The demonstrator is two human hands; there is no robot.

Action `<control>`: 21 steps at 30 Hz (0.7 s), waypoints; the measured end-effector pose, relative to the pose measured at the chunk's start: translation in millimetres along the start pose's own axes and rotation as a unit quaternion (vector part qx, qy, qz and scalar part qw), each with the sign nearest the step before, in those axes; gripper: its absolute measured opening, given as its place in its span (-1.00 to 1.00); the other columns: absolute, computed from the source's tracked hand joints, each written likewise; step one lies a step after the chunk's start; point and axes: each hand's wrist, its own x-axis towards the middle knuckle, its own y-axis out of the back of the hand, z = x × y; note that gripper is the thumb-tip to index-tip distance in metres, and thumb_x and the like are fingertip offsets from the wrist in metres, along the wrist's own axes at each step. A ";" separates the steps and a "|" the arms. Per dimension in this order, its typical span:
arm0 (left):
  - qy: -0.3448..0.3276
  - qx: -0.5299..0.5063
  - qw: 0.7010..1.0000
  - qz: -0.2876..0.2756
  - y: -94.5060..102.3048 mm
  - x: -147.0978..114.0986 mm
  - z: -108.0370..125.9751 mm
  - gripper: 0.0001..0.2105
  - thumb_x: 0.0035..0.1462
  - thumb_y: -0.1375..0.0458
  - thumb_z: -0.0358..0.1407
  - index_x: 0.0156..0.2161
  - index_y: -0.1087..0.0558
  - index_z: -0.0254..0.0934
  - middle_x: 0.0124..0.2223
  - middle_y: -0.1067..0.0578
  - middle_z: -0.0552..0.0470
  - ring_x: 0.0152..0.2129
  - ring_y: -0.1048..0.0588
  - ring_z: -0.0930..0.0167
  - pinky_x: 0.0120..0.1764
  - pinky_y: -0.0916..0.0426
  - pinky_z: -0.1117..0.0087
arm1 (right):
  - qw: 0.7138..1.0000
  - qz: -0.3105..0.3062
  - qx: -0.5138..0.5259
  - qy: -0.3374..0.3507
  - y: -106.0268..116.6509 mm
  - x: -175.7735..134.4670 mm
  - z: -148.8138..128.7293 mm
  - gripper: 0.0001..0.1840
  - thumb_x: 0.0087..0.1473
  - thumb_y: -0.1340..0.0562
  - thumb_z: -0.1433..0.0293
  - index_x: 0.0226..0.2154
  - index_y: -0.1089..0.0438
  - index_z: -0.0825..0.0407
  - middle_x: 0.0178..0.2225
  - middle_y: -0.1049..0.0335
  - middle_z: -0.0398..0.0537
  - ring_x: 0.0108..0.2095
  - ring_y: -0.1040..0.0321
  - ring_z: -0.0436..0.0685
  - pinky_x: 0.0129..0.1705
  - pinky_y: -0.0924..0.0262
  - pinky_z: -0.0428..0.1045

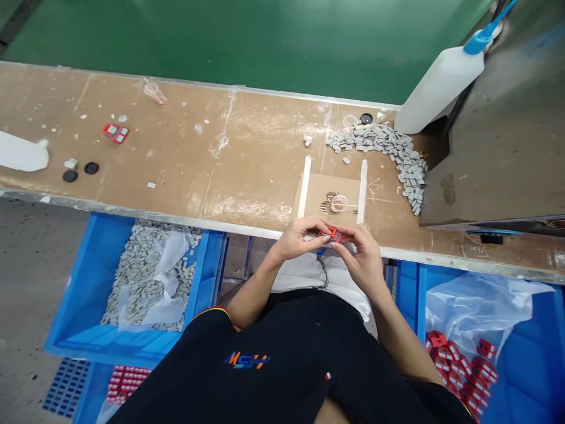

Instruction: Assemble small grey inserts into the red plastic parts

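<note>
Left hand [295, 240] and right hand [365, 259] meet at the front edge of the brown-covered workbench [247, 194], both pinching one small red plastic piece with grey inserts [334, 234] between thumbs and fingertips; the fingers hide part of it. Just beyond the hands: a flat tan cardboard sheet [346, 185] flanked by two white tape strips [304, 188], bearing a small round translucent cup [339, 200] with a thin pale stick [352, 205] across it. Farther back, to the right: a curved heap of small grey rectangular pieces [412, 171], near a white plastic bottle with a blue nozzle [441, 88]. Below bench level, left: a blue plastic bin [88, 277] of small grey pieces; right: a second blue plastic bin [529, 359] holding red parts [479, 383] and a clear plastic bag [477, 303]
</note>
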 end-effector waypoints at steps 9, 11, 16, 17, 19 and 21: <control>0.031 -0.015 0.999 -0.001 -0.9 -1.2 6.1 -0.85 0.16 -0.28 -0.25 -0.32 -0.51 -0.32 -0.21 -0.59 -0.10 -0.15 -0.59 0.32 -0.09 -0.50 0.31 | 0.998 0.005 -0.043 0.042 -3.9 -5.9 -4.8 -0.84 0.21 -0.26 0.28 -0.16 -0.44 -0.03 -0.32 -0.37 -0.02 -0.30 -0.36 0.18 -0.20 -0.36 0.11; 0.040 -0.030 0.999 -0.005 -1.4 -1.1 6.1 -0.85 0.15 -0.29 -0.26 -0.22 -0.52 -0.31 -0.13 -0.59 -0.11 -0.09 -0.58 0.32 -0.02 -0.49 0.29 | 0.999 0.021 -0.002 0.034 -5.2 -6.6 -0.7 -0.82 0.19 -0.28 0.26 -0.17 -0.43 -0.04 -0.31 -0.37 -0.03 -0.28 -0.38 0.18 -0.17 -0.37 0.13; 0.068 -0.037 0.996 -0.033 -1.7 -1.9 4.3 -0.62 0.13 -0.30 -0.30 0.07 -0.46 -0.29 -0.01 -0.57 -0.15 -0.12 -0.59 0.35 -0.02 -0.50 0.34 | 0.991 0.030 0.131 -0.021 -8.1 -7.7 5.6 -0.71 0.22 -0.25 0.20 -0.03 -0.34 -0.07 -0.14 -0.37 0.02 -0.13 -0.46 0.17 -0.08 -0.42 0.12; 0.065 -0.021 0.997 -0.033 -1.7 -2.2 4.1 -0.63 0.14 -0.29 -0.30 0.05 -0.47 -0.31 -0.03 -0.57 -0.14 -0.15 -0.59 0.36 -0.05 -0.50 0.36 | 0.993 0.023 0.117 -0.018 -8.0 -7.4 4.2 -0.74 0.23 -0.23 0.22 -0.04 -0.34 -0.07 -0.12 -0.38 0.04 -0.09 -0.45 0.18 -0.06 -0.42 0.12; 0.049 0.022 0.998 -0.028 -1.6 -2.4 3.8 -0.68 0.14 -0.28 -0.30 0.01 -0.50 -0.34 -0.09 -0.57 -0.12 -0.22 -0.58 0.39 -0.13 -0.50 0.40 | 0.998 0.021 0.051 0.012 -6.4 -5.6 -0.6 -0.83 0.24 -0.21 0.28 -0.12 -0.39 -0.06 -0.10 -0.39 0.06 -0.03 -0.43 0.19 -0.02 -0.40 0.12; 0.025 0.068 0.997 -0.024 -1.1 -2.0 3.8 -0.70 0.13 -0.27 -0.32 -0.02 -0.52 -0.36 -0.16 -0.56 -0.09 -0.28 -0.55 0.42 -0.20 -0.49 0.43 | 0.999 0.021 -0.014 0.047 -3.4 -2.6 -6.0 -0.92 0.23 -0.21 0.35 -0.21 -0.41 -0.04 -0.10 -0.41 0.06 -0.04 -0.42 0.19 -0.02 -0.38 0.12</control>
